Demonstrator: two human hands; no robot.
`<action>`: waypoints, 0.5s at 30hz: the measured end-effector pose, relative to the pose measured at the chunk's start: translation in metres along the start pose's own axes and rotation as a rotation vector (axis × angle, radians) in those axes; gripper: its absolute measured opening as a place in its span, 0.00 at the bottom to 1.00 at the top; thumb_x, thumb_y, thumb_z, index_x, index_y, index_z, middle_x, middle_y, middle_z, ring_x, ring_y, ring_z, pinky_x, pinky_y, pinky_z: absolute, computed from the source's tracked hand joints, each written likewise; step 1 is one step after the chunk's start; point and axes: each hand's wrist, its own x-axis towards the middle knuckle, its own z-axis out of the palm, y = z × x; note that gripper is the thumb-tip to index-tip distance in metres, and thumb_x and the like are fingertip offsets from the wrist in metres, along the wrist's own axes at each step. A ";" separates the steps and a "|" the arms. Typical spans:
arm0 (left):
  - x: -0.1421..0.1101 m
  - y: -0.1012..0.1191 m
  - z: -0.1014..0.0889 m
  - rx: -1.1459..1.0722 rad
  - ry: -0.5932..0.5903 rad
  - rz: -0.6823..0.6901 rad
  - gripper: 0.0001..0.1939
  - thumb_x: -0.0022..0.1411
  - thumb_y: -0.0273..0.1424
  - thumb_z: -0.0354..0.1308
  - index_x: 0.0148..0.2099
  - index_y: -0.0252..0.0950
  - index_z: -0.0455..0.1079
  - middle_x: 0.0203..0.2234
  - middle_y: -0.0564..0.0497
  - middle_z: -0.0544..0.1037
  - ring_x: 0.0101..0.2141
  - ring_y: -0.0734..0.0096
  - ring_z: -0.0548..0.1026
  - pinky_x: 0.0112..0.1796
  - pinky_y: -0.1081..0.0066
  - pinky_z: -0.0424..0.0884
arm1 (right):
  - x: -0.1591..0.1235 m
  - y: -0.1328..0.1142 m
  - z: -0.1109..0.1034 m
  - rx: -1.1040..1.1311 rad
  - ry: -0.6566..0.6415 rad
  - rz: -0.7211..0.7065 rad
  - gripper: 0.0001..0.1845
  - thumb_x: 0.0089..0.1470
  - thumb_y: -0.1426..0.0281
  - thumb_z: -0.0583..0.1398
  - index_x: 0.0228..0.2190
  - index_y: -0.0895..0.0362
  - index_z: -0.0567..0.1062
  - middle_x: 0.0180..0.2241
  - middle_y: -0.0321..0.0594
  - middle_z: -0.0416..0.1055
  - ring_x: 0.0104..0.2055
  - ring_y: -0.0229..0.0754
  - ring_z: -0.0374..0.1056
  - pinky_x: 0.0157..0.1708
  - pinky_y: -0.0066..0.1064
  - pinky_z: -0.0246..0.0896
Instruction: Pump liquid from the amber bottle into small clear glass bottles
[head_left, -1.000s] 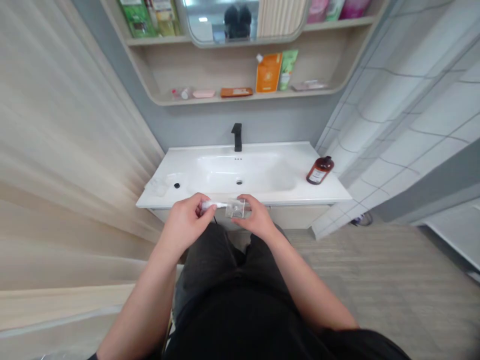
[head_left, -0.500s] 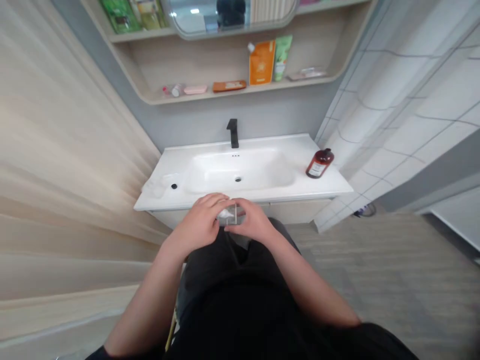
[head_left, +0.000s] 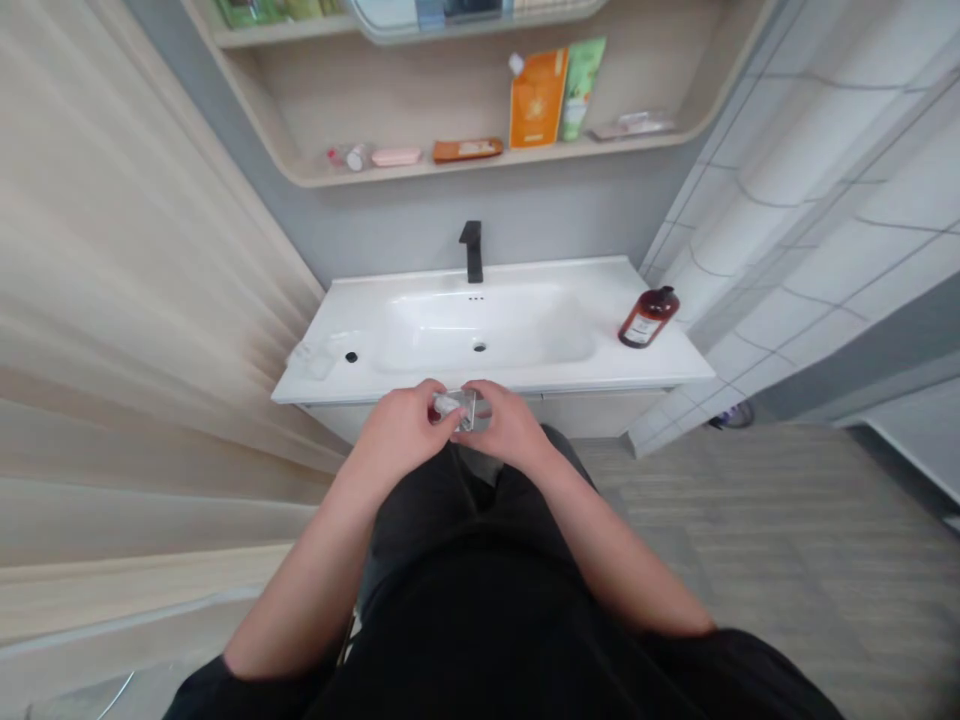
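Between my two hands, in front of the washbasin's front edge, is a small clear box (head_left: 466, 398) with something white inside that I cannot name. My left hand (head_left: 411, 425) grips its left side, thumb across the near face. On the right, my right hand (head_left: 507, 428) holds the other side, fingers above and thumb below. Both hands are closed round the box and cover part of it. Behind them lies the white washbasin (head_left: 420, 345) with a black faucet (head_left: 472, 252).
A brown bottle (head_left: 649, 317) with a white label stands on the counter's right end. Clear plastic items (head_left: 310, 358) lie at its left end. Above, a wall shelf (head_left: 405, 178) holds an orange pouch (head_left: 538, 98) and a green tube (head_left: 582, 88). A beige curtain (head_left: 165, 300) hangs at left.
My left hand's fingers and thumb have shifted on the clear box, and the thumb now lies across its near face. The camera has tilted down slightly.
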 end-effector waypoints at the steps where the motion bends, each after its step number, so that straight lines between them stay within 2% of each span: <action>1: 0.000 0.000 0.000 0.011 -0.015 -0.011 0.14 0.74 0.40 0.65 0.55 0.40 0.83 0.35 0.45 0.86 0.38 0.50 0.86 0.46 0.56 0.81 | 0.000 -0.001 -0.001 -0.009 -0.001 0.002 0.40 0.48 0.63 0.81 0.61 0.51 0.80 0.59 0.47 0.83 0.58 0.58 0.82 0.62 0.48 0.76; 2: 0.001 0.000 0.001 0.009 -0.021 0.027 0.12 0.75 0.38 0.63 0.52 0.40 0.83 0.36 0.45 0.86 0.39 0.50 0.86 0.47 0.55 0.82 | 0.000 -0.002 -0.001 -0.014 -0.001 0.006 0.40 0.48 0.63 0.81 0.61 0.51 0.80 0.58 0.47 0.84 0.58 0.58 0.82 0.62 0.48 0.75; 4: 0.000 -0.002 0.003 -0.024 -0.008 0.215 0.12 0.74 0.29 0.60 0.53 0.41 0.83 0.48 0.42 0.87 0.50 0.50 0.86 0.56 0.53 0.82 | 0.000 -0.003 -0.002 -0.010 0.004 0.017 0.39 0.48 0.62 0.81 0.60 0.52 0.80 0.57 0.47 0.84 0.57 0.58 0.82 0.61 0.48 0.75; 6: -0.001 -0.004 0.007 -0.064 0.008 0.417 0.22 0.69 0.21 0.58 0.59 0.42 0.81 0.62 0.43 0.83 0.62 0.52 0.82 0.66 0.53 0.77 | 0.000 -0.004 -0.003 0.014 0.008 0.024 0.38 0.49 0.61 0.80 0.59 0.53 0.80 0.57 0.47 0.85 0.57 0.58 0.82 0.60 0.47 0.75; 7: -0.001 -0.006 0.009 -0.074 0.020 0.471 0.25 0.67 0.20 0.59 0.62 0.42 0.80 0.65 0.43 0.81 0.66 0.52 0.79 0.69 0.52 0.75 | 0.000 -0.005 -0.004 0.031 0.007 0.027 0.37 0.49 0.61 0.80 0.59 0.53 0.80 0.56 0.47 0.85 0.56 0.57 0.82 0.60 0.46 0.75; 9: -0.002 -0.008 0.011 -0.059 0.082 0.432 0.23 0.69 0.23 0.62 0.64 0.41 0.78 0.62 0.41 0.82 0.64 0.50 0.80 0.67 0.51 0.77 | -0.001 -0.006 -0.004 0.058 -0.002 0.031 0.36 0.50 0.61 0.80 0.58 0.52 0.80 0.56 0.46 0.85 0.55 0.56 0.83 0.59 0.46 0.76; 12: -0.001 -0.012 0.012 0.009 0.085 0.264 0.11 0.75 0.33 0.64 0.56 0.39 0.80 0.47 0.42 0.85 0.50 0.48 0.84 0.57 0.49 0.82 | -0.003 -0.007 -0.005 0.052 -0.027 0.023 0.38 0.47 0.60 0.82 0.58 0.52 0.80 0.55 0.46 0.86 0.55 0.57 0.83 0.59 0.46 0.75; 13: 0.000 -0.014 0.011 0.015 0.040 0.270 0.09 0.76 0.33 0.62 0.54 0.39 0.80 0.45 0.42 0.85 0.49 0.49 0.84 0.56 0.50 0.82 | -0.003 -0.006 -0.006 0.043 -0.035 0.019 0.40 0.46 0.61 0.83 0.58 0.51 0.80 0.55 0.46 0.85 0.56 0.57 0.82 0.59 0.47 0.75; 15: 0.001 -0.017 0.008 -0.018 -0.051 0.391 0.12 0.76 0.27 0.59 0.56 0.41 0.80 0.49 0.43 0.85 0.53 0.50 0.83 0.59 0.50 0.81 | -0.004 -0.004 -0.006 0.046 -0.044 0.017 0.41 0.44 0.61 0.83 0.58 0.51 0.81 0.55 0.45 0.85 0.56 0.57 0.82 0.60 0.47 0.75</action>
